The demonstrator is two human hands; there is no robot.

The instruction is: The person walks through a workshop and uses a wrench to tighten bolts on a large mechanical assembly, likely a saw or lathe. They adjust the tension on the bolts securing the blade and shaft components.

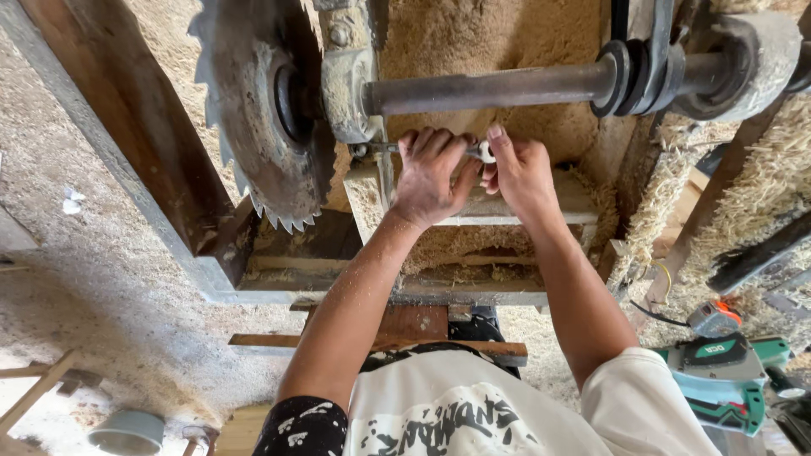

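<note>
L hand (429, 173) clamped on wrench (384, 148) below shaft (490, 89); R hand (519, 173) pinches its end, near saw blade (253, 110).

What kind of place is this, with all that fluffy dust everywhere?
Probably a small sawmill or woodworking shop. A big toothed saw blade sits on a metal shaft, sawdust covers the ground, and a green power tool lies nearby.

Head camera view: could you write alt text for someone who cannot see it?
Seen from above, a person's left hand and right hand grip a wrench under a steel shaft. A toothed saw blade sits on the shaft's left end, with sawdust all around and a green power tool at lower right.
</note>
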